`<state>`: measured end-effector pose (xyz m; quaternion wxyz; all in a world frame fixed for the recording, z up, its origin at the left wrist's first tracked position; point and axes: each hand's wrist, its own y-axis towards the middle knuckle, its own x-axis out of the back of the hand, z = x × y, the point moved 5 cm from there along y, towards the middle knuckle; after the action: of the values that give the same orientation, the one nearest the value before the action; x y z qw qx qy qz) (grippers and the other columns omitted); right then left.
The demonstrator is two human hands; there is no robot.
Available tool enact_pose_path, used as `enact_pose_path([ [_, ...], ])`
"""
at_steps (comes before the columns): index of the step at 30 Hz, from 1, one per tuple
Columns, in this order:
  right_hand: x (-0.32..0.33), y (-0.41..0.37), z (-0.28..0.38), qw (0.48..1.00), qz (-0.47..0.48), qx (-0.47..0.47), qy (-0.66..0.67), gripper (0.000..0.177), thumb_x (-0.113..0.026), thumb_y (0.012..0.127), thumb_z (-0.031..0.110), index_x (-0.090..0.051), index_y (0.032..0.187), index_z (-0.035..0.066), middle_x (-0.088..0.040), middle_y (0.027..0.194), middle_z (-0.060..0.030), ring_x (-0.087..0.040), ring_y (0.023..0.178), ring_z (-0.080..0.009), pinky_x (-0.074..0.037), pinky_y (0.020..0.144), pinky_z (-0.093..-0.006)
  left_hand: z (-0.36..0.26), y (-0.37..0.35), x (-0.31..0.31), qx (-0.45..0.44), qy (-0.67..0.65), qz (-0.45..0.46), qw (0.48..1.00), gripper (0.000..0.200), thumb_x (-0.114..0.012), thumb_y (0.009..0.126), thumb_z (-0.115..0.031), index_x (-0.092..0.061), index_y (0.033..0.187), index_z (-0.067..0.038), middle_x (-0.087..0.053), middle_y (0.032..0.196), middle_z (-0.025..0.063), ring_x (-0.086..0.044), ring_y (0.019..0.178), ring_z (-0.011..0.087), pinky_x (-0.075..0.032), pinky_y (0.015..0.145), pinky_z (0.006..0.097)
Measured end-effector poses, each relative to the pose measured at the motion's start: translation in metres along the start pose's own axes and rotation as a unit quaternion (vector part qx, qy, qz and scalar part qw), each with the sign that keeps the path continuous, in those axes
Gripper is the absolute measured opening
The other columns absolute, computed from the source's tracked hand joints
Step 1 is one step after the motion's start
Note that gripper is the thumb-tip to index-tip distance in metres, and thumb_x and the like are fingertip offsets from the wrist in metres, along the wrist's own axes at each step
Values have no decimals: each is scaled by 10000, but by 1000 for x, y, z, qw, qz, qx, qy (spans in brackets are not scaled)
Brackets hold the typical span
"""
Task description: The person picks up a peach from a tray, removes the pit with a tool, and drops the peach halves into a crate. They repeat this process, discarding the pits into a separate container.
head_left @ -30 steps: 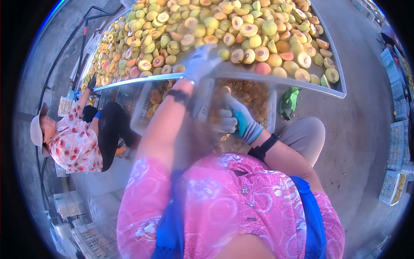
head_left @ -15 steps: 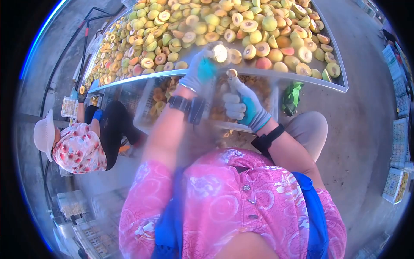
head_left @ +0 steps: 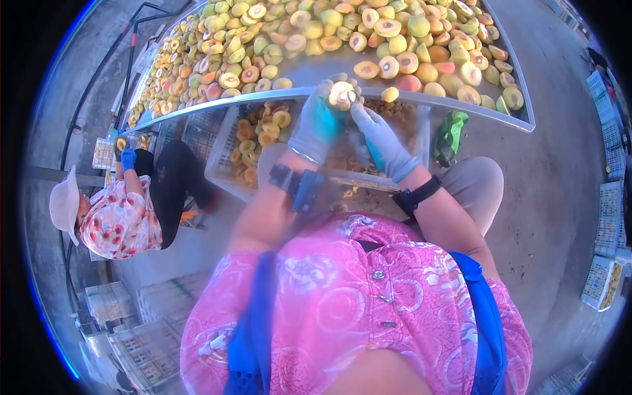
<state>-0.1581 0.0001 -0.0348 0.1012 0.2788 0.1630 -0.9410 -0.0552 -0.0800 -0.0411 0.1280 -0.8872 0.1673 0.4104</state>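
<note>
Both hands wear grey gloves with teal palms, at the near edge of a metal-rimmed table point(head_left: 217, 101) heaped with halved yellow fruit point(head_left: 388, 27). My left hand point(head_left: 322, 122) holds a fruit half point(head_left: 342, 95), its pale cut face turned up. My right hand point(head_left: 382, 138) meets it from the right, thumb and fingers closed; a small tool tip seems to touch the cut face, but its handle is hidden. Below the edge, a crate point(head_left: 220, 148) holds fruit halves on the left. Beside it, another crate point(head_left: 424, 141) holds small brownish pieces.
A co-worker in a hat point(head_left: 122, 220) sits at the left, hands at the same table. A green bag point(head_left: 450, 138) lies right of the crates. More crates point(head_left: 600, 283) line the far right, and others point(head_left: 141, 352) stand at the lower left.
My right hand has moved up to the fruit half in my left hand, and the small piece at its fingertips is no longer seen there. The co-worker's blue-gloved hand has risen towards the other.
</note>
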Motion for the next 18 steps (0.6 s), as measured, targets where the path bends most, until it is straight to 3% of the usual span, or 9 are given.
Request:
enact_pose_path([
  [2,1,4,0,999,0,35,-24,362,-502,969,459,-545,1038,106,-457,654,45,-367,462,-56,-287,396,-216,1,-7,-9,-1,-5,-11,1000,385,-478,965,-291,-527,1210,2,-624,1133,203,-623,994,341,-536,867,465],
  [8,2,6,-4,994,-20,59,-85,365,-488,981,447,-546,1055,94,-453,631,46,-384,442,-54,-283,377,-219,4,-14,-16,-42,76,-61,994,361,-473,956,-286,-569,1143,7,-636,1064,175,-630,964,316,-528,889,449],
  [14,-4,4,-8,997,23,62,-45,364,-463,1000,428,-551,1095,88,-449,626,62,-369,425,-46,-263,362,-210,0,-19,-25,-109,151,-22,982,360,-432,964,-302,-578,1078,6,-641,1027,170,-643,908,310,-539,854,437],
  [18,-12,-13,2,996,58,-4,-66,357,-456,1005,421,-550,1103,91,-448,628,67,-365,428,-40,-260,362,-206,-8,-27,-31,-47,153,-93,983,392,-436,984,-356,-580,1040,4,-645,1008,171,-652,864,320,-548,823,439],
])
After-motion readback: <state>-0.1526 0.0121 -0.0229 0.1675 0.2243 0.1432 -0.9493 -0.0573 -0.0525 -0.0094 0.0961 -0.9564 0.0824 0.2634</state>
